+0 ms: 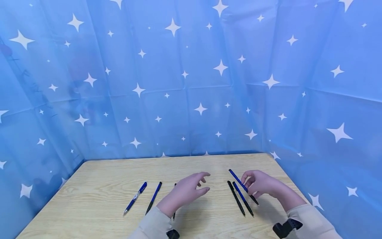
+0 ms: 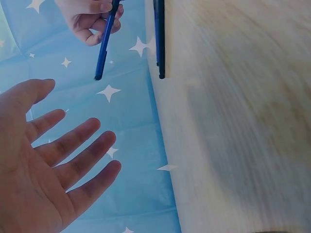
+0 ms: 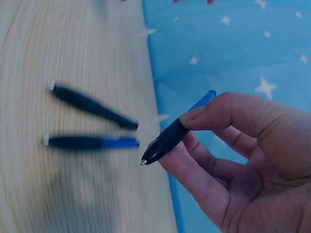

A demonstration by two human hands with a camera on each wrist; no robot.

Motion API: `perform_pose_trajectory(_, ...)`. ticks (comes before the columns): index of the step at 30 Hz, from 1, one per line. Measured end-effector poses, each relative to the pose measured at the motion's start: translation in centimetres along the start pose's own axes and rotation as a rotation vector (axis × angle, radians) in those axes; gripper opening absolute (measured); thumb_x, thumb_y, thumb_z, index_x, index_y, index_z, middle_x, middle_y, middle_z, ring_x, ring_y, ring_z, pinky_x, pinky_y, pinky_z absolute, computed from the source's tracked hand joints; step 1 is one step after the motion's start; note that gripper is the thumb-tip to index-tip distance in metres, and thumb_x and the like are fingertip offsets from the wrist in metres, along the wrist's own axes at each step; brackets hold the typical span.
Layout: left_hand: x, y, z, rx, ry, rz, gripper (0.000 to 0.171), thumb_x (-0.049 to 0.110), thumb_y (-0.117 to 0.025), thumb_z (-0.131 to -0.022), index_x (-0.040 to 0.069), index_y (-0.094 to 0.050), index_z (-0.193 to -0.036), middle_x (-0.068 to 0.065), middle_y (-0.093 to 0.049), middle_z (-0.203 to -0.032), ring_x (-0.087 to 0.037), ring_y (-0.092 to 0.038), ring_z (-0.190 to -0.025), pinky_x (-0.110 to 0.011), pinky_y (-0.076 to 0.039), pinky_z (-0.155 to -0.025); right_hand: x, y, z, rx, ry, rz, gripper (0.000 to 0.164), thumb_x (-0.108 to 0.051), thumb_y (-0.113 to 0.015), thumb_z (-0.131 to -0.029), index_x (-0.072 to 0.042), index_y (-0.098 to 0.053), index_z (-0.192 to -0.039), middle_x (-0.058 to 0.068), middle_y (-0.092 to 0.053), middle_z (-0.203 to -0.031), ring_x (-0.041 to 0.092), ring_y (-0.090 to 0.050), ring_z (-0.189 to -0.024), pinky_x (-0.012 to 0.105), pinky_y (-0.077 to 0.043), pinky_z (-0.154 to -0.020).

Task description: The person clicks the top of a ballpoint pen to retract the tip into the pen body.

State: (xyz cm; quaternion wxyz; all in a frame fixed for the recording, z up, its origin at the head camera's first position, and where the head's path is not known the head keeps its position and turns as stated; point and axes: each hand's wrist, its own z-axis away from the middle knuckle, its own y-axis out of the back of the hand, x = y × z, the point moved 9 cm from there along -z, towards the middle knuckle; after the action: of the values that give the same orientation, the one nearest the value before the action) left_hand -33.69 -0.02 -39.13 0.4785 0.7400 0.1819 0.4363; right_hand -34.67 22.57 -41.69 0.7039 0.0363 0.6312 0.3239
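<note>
Between thumb and fingers my right hand [image 1: 262,184] pinches a blue pen [image 3: 172,133] with a black grip, held above the table at a slant. Just left of it lie a black pen [image 1: 235,198] and another blue pen [image 1: 243,199] with a black grip, nearly side by side. My left hand [image 1: 186,192] hovers over the middle of the table with its fingers spread and nothing in them, as the left wrist view also shows. Beneath that hand a dark pen [image 1: 174,215] is mostly hidden.
On the left of the wooden table [image 1: 98,192] lie a blue pen with a pale printed barrel [image 1: 135,198] and a blue-and-black pen [image 1: 154,197]. A blue curtain with white stars [image 1: 185,99] hangs behind the table and along its sides.
</note>
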Motion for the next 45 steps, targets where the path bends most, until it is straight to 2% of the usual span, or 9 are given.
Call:
perform_pose_trajectory(6, 0.3, 0.6, -0.5, 0.023, 0.005, 0.017, 0.05, 0.039, -0.061, -0.096, 0.022, -0.05, -0.142, 0.004, -0.065, -0.114, -0.01, -0.062, -0.097, -0.03, -0.052, -0.075, -2.4, -1.9, -0.4, -0.024, 0.049, -0.025, 0.031, 0.016, -0.062, -0.073, -0.001, -0.056, -0.099, 0.012, -0.057, -0.086, 0.022, -0.057, -0.071, 0.037, -0.053, -0.057)
perform_pose_trajectory(12, 0.6, 1.3, -0.7, 0.055, 0.008, 0.044, 0.049, 0.037, -0.062, -0.096, 0.022, -0.05, -0.141, 0.003, -0.065, -0.112, -0.011, -0.062, -0.095, -0.03, -0.052, -0.076, -4.4, -3.2, -0.7, -0.025, 0.11, -0.032, 0.029, 0.014, -0.064, -0.074, -0.001, -0.056, -0.098, 0.014, -0.06, -0.091, 0.021, -0.056, -0.07, 0.041, -0.055, -0.06)
perform_pose_trajectory(18, 0.9, 2.5, -0.7, 0.148, 0.031, 0.06, 0.047, 0.035, -0.062, -0.097, 0.022, -0.051, -0.14, 0.004, -0.066, -0.107, -0.012, -0.063, -0.093, -0.031, -0.053, -0.074, -5.7, -4.1, -1.1, -0.015, 0.177, -0.086, 0.027, 0.013, -0.064, -0.076, -0.001, -0.057, -0.099, 0.013, -0.06, -0.091, 0.021, -0.058, -0.072, 0.039, -0.054, -0.063)
perform_pose_trajectory(24, 1.0, 3.8, -1.0, 0.253, 0.075, 0.154, 0.048, 0.033, -0.061, -0.097, 0.021, -0.049, -0.142, 0.005, -0.066, -0.102, -0.011, -0.064, -0.089, -0.03, -0.053, -0.071, -7.1, -4.8, -1.5, 0.027, 0.225, -0.13, 0.024, 0.008, -0.07, -0.081, 0.0, -0.059, -0.101, 0.014, -0.062, -0.094, 0.025, -0.063, -0.077, 0.041, -0.056, -0.067)
perform_pose_trajectory(29, 0.5, 5.0, -1.0, 0.343, 0.119, 0.279, 0.04, 0.032, -0.06, -0.098, 0.022, -0.054, -0.137, 0.008, -0.064, -0.096, -0.011, -0.062, -0.087, -0.029, -0.052, -0.068, -8.0, -5.3, -1.9, 0.074, 0.246, -0.162, 0.025, 0.004, -0.072, -0.082, 0.0, -0.062, -0.105, 0.015, -0.065, -0.097, 0.027, -0.065, -0.083, 0.042, -0.058, -0.071)
perform_pose_trajectory(32, 0.3, 5.5, -0.9, 0.373, 0.127, 0.364, 0.036, 0.032, -0.059, -0.099, 0.022, -0.056, -0.133, 0.008, -0.064, -0.095, -0.013, -0.062, -0.088, -0.031, -0.052, -0.068, -8.2, -5.6, -2.2, 0.089, 0.238, -0.194, 0.028, 0.004, -0.073, -0.082, 0.004, -0.063, -0.107, 0.015, -0.066, -0.096, 0.027, -0.066, -0.086, 0.042, -0.058, -0.073)
perform_pose_trajectory(35, 0.1, 5.8, -1.0, 0.386, 0.122, 0.455, 0.033, 0.032, -0.059, -0.099, 0.021, -0.058, -0.131, 0.007, -0.066, -0.092, -0.016, -0.063, -0.088, -0.035, -0.051, -0.07, -8.4, -6.0, -2.4, 0.106, 0.237, -0.223, 0.029, 0.003, -0.074, -0.081, 0.005, -0.063, -0.108, 0.015, -0.067, -0.094, 0.026, -0.066, -0.087, 0.041, -0.058, -0.073)
perform_pose_trajectory(42, 0.5, 6.3, -1.2, 0.387, 0.097, 0.76, 0.03, 0.021, -0.057, -0.101, 0.014, -0.057, -0.13, -0.009, -0.067, -0.095, -0.021, -0.068, -0.08, -0.04, -0.056, -0.077, -8.9, -6.7, -2.8, 0.168, 0.268, -0.278, 0.022, 0.006, -0.074, -0.081, 0.004, -0.066, -0.102, 0.014, -0.069, -0.091, 0.026, -0.068, -0.085, 0.043, -0.058, -0.073)
perform_pose_trajectory(45, 0.8, 6.4, -1.1, 0.38, 0.098, 0.829, 0.031, 0.018, -0.058, -0.1, 0.013, -0.056, -0.131, -0.011, -0.065, -0.097, -0.025, -0.068, -0.08, -0.041, -0.058, -0.076, -8.9, -6.8, -2.8, 0.191, 0.261, -0.295, 0.021, 0.004, -0.075, -0.081, 0.002, -0.067, -0.1, 0.013, -0.07, -0.091, 0.026, -0.068, -0.086, 0.044, -0.058, -0.074)
